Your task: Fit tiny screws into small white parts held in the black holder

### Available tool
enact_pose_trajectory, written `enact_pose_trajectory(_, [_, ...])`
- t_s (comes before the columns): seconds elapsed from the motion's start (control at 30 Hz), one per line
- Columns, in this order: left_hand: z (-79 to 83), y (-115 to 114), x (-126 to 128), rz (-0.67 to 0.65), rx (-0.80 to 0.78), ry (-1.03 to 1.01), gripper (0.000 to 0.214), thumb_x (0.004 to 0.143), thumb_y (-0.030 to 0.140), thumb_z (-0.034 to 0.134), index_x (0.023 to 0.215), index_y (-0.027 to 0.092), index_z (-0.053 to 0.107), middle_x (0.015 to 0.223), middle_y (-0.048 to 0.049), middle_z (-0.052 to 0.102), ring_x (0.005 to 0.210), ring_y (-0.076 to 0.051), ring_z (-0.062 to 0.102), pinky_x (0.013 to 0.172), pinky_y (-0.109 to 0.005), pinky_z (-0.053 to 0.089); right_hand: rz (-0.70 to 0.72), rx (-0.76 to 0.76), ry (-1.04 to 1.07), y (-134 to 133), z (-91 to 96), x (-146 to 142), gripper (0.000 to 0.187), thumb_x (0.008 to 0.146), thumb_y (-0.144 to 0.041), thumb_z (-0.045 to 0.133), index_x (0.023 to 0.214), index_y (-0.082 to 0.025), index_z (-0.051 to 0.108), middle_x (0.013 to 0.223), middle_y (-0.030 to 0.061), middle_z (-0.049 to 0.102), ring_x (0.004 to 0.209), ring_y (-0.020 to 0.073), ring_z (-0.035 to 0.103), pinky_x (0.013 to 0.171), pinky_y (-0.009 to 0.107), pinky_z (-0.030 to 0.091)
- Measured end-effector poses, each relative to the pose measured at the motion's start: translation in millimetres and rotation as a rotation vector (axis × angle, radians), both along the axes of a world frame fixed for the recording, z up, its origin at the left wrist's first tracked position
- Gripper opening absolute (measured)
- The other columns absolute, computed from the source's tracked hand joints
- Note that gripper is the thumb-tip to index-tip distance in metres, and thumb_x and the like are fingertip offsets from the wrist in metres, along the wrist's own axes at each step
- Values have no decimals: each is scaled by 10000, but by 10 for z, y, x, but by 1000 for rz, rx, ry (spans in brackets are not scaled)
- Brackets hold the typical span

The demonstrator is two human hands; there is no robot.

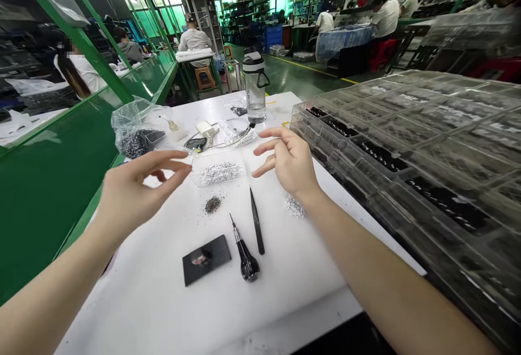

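Parts tray [217, 173] between both empty hands [134, 192] [288, 162]

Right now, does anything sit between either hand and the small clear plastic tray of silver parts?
Nothing visible does. The left hand and right hand hover either side of the small clear plastic tray; the black tweezers and black-handled screwdriver lie nearer the person.

a factory floor: workers [194, 38] are sitting along green benches [134, 81], clear parts trays [407, 149] are stacking up.
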State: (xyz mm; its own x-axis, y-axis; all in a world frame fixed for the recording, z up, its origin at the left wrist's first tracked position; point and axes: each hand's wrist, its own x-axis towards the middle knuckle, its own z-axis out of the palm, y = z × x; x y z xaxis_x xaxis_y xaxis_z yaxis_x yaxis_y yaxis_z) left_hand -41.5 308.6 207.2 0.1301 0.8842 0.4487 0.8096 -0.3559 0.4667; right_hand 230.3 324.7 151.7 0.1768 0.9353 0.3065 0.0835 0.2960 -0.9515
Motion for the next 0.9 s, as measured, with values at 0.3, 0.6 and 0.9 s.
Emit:
enact_pose_trajectory(0.3, [-169,601,168,-48,-180,170,256,1097,359,714,1282,185,744,1179,-84,788,937,-213,764,877,-408,670,-45,16,-63,-39,10,-22,268,907,-128,508,1081,-244,676,817,-42,745,356,92,544,316,242,357])
enact_pose_trajectory(0.6, [-241,-444,-29,-247,6,-29,232,1058,307,691,1262,326,800,979,8,872,808,-187,764,628,-268,519,-80,143,-89,-86,0,-26,304,996,-158,418,1106,-261,683,775,-35,643,427,112,543,453,283,430])
enact_pose_trajectory(0.9, [-706,-908,-151,-493,-158,-10,446,1037,266,669,1471,368,658,1315,-27,782,1171,-237,749,961,-296,629,-50,-20,-494,-105,247,320,305,973,-144,521,1159,-239,743,903,31,786,804,227,700,744,372,525])
